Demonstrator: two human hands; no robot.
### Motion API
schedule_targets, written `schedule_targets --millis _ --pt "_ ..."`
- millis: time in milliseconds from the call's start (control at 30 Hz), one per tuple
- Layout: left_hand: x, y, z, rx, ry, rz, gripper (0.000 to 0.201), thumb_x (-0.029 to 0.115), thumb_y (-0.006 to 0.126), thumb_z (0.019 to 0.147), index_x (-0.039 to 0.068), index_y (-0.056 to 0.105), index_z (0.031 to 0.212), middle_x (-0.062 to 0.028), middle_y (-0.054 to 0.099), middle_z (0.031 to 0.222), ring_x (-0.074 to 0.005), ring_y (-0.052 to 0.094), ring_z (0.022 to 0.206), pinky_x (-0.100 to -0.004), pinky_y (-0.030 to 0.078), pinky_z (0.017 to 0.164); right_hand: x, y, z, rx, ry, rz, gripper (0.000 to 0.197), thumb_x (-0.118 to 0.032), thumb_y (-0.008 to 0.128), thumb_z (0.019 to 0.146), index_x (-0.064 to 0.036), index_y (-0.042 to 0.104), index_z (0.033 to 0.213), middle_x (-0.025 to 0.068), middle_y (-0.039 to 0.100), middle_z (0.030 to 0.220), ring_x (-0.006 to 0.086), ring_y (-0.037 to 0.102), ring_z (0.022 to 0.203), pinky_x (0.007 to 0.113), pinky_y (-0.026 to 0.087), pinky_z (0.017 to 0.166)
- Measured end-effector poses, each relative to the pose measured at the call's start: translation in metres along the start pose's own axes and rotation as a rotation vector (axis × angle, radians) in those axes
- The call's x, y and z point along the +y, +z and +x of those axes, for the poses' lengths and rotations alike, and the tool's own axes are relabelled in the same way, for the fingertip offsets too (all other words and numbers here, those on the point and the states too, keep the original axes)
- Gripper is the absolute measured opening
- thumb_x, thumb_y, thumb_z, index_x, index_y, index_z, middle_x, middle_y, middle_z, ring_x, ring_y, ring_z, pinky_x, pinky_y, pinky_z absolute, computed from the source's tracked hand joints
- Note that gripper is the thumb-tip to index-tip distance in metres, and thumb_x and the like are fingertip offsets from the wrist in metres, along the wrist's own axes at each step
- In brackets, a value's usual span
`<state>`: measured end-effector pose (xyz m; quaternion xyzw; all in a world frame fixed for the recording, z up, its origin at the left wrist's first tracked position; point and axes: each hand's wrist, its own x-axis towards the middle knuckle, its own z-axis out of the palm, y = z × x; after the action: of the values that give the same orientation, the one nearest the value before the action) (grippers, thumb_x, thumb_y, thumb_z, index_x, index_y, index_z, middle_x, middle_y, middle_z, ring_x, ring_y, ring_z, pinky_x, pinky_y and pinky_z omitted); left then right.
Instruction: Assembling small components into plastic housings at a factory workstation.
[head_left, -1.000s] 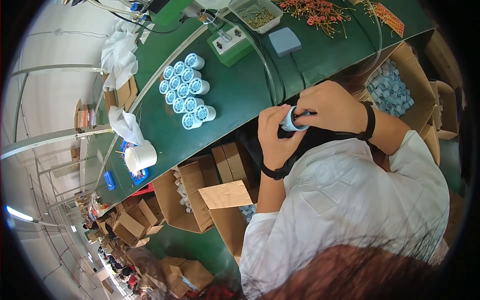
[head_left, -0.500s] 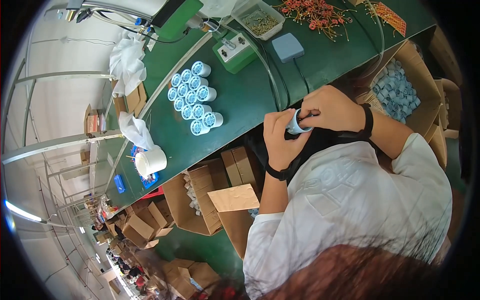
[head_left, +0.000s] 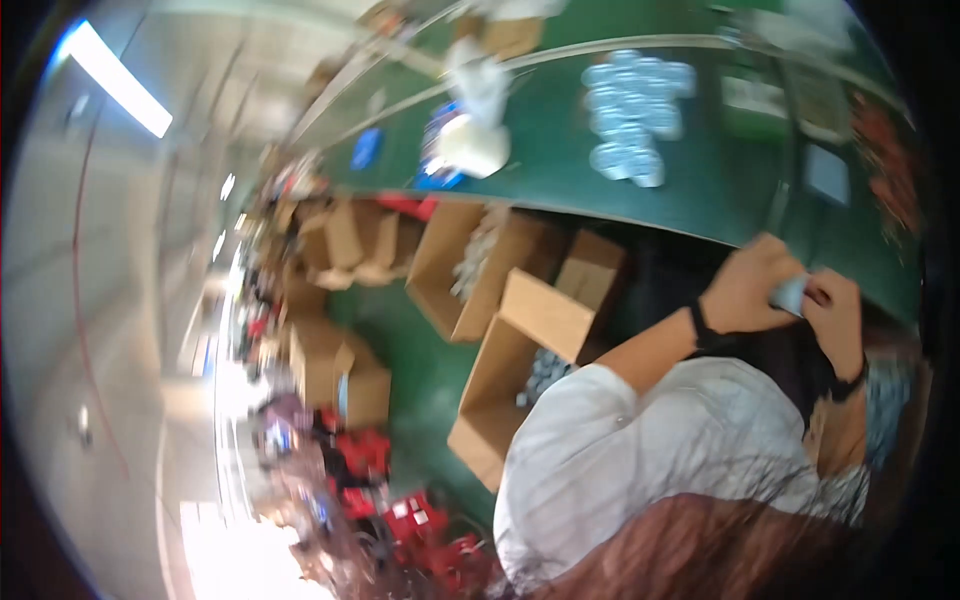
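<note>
Light-blue cylindrical part (head_left: 789,296), at frame right, grasped by left hand (head_left: 752,288), right hand (head_left: 833,308) at its end, finger closure too blurred to tell, may drop if the left grip slackens.

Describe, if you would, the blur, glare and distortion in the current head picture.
Head view: blur smears the blue piece and the clustered cylinders; the ceiling lamp is blown out, with white glare at lower left; the edge of the green workbench bows, fisheye-style, inside a black rim.
</note>
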<state>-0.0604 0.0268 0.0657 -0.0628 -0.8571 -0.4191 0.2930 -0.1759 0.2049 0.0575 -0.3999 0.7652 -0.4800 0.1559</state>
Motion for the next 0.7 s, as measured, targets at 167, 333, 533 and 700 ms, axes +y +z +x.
schedule_targets --millis 167,333,533,700 --pt "-0.009 -0.005 -0.009 -0.131 -0.132 -0.076 0.045 0.02 0.084 0.067 0.008 0.07 0.107 -0.0141 0.062 0.11 -0.0364 0.057 0.109 -0.0442 0.05 0.089 0.021 -0.002 0.011 -0.05 0.016 0.041 0.009 0.001 0.069 0.081 0.0054 0.061 0.082 0.0058 0.041 0.07 0.0124 0.038 0.062 0.032 0.029 0.056" --pt "-0.014 -0.015 0.014 -0.123 -0.041 0.055 0.048 0.02 0.084 0.069 0.007 0.068 0.113 -0.0146 0.062 0.111 -0.0373 0.057 0.111 -0.0443 0.05 0.095 0.028 -0.032 0.018 -0.119 0.005 -0.019 0.007 0.0 0.069 0.088 0.0058 0.065 0.09 0.0047 0.051 0.076 0.0119 0.047 0.067 0.028 0.037 0.061" --pt "-0.052 -0.064 0.083 0.299 -0.358 -0.123 0.051 0.014 0.085 0.08 0.007 0.065 0.127 -0.0091 0.067 0.115 -0.0197 0.064 0.098 -0.0303 0.053 0.081 0.157 -0.052 0.04 0.496 0.012 0.034 0.025 -0.018 0.061 0.104 0.0044 0.07 0.097 -0.0004 0.059 0.078 0.0097 0.056 0.076 0.024 0.045 0.072" --pt "-0.127 -0.083 0.137 0.428 -0.674 -0.424 0.044 0.035 0.069 0.099 0.009 0.059 0.132 -0.0024 0.068 0.112 -0.0132 0.062 0.093 -0.0275 0.047 0.071 0.144 -0.063 0.03 0.443 0.13 0.451 0.033 -0.024 0.058 0.106 0.0002 0.068 0.086 -0.0053 0.046 0.066 0.0033 0.038 0.06 0.024 0.027 0.055"
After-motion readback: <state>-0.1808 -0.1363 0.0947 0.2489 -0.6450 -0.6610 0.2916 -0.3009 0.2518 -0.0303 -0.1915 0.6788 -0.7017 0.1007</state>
